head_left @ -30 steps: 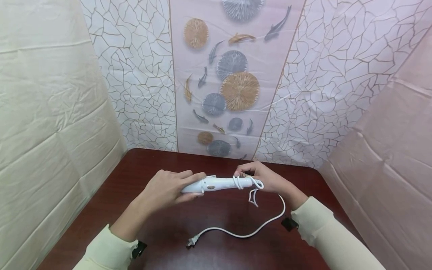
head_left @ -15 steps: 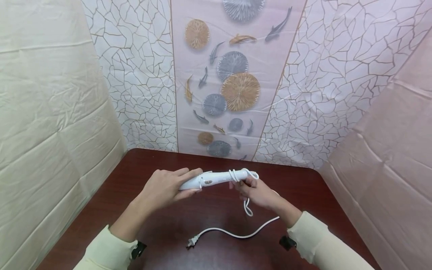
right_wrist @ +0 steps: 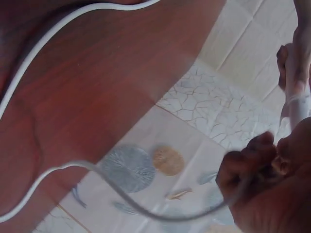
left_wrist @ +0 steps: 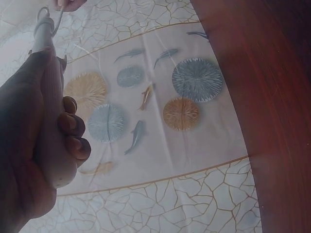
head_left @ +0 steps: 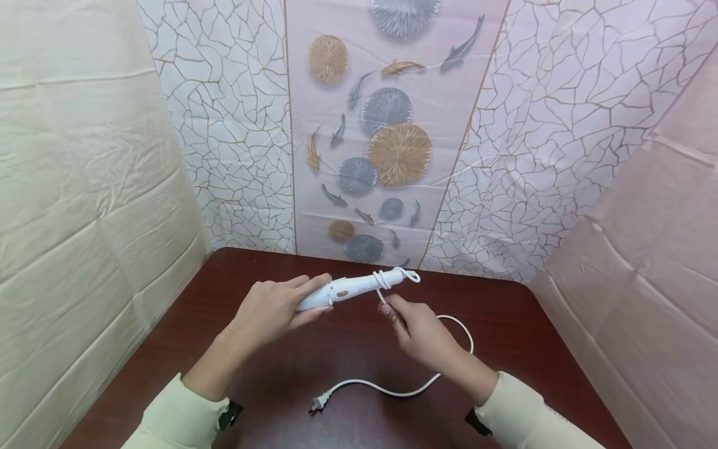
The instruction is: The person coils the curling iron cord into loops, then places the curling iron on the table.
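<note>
My left hand [head_left: 268,312] grips the thick end of a white hair styling iron [head_left: 359,286], held above the table with its narrow end tilted up to the right. In the left wrist view, fingers wrap round the body of the iron [left_wrist: 54,131]. Loops of the white power cord [head_left: 392,395] circle the narrow end. Just below them, my right hand [head_left: 423,333] pinches the cord between thumb and fingers. From the right hand in its wrist view, the cord [right_wrist: 155,217] trails away. The two-pin plug [head_left: 321,401] lies near the table's front.
A dark red-brown table [head_left: 269,399] spans the area below the hands. Behind it hangs a patterned cloth [head_left: 387,206] with fish and round motifs. Pale cloth walls [head_left: 101,218] stand at both sides.
The right hand has moved from the iron's narrow end down below it, drawing the cord. The iron's narrow end has risen and swung slightly left. The plug stays put.
</note>
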Tool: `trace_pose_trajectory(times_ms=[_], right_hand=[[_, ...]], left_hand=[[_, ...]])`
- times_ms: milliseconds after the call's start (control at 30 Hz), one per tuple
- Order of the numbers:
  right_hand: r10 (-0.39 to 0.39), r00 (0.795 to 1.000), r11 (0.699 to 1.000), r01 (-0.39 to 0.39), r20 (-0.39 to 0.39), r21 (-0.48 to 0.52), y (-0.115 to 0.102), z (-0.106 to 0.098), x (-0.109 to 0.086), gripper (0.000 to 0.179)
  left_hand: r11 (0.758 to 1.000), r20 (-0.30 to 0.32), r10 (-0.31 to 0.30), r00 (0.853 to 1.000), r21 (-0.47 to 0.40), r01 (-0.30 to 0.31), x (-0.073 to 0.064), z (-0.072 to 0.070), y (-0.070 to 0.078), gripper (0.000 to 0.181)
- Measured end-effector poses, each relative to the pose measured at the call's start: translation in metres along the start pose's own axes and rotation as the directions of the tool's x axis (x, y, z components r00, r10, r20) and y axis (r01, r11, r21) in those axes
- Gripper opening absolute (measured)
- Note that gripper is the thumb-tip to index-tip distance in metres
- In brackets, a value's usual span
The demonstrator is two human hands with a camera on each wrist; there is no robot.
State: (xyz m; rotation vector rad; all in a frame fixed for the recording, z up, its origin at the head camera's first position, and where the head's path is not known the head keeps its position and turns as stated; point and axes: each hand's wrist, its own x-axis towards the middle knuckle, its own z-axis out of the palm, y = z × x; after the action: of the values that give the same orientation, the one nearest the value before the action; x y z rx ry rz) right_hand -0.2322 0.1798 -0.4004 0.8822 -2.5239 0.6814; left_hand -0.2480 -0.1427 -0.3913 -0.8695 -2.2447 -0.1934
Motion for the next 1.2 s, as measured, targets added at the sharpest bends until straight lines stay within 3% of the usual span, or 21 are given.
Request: trace_pose_trajectory(times_ms=[100,233,333,533,667,867,1200], right_hand=[[-0.036,0.997,0.981,0.023,-0.063,-0.19,-0.005,-0.001,-0.003,0.006],[-0.141,0.982,0.938,0.091,-0.128,-0.333,-0.007,-0.004,-0.005,0.009],[-0.256,0.95,0.893,0.163,-0.176,-0.42,-0.007,-0.007,-0.004,0.017],[-0.443,0.869,0.776,0.25,-0.219,-0.578,-0.008,-0.015,0.001,0.037],[-0.526,0.823,0.719,0.297,-0.213,-0.629,-0.01,-0.021,0.004,0.037],[-0.604,0.767,0.678,0.35,-0.218,-0.647,-0.014,-0.03,0.01,0.038],[-0.673,0.711,0.604,0.371,-0.203,-0.706,-0.025,-0.049,0.02,0.048]], left_hand=[[1.0,0.004,-0.016,1.0,0.002,0.016,0.001,0.001,0.0,0.053],[1.0,0.017,-0.028,0.999,0.001,0.028,0.0,0.001,0.0,0.052],[0.999,0.026,-0.035,0.999,0.0,0.035,0.0,0.0,0.0,0.051],[0.999,0.047,-0.034,0.998,0.003,0.034,0.001,0.001,0.001,0.05],[1.0,0.059,-0.025,0.998,0.013,0.024,0.0,0.001,0.002,0.049],[1.0,0.056,-0.013,0.998,0.021,0.012,0.0,0.002,0.003,0.051],[0.999,0.075,0.012,0.997,0.04,-0.015,0.001,0.004,0.006,0.05]])
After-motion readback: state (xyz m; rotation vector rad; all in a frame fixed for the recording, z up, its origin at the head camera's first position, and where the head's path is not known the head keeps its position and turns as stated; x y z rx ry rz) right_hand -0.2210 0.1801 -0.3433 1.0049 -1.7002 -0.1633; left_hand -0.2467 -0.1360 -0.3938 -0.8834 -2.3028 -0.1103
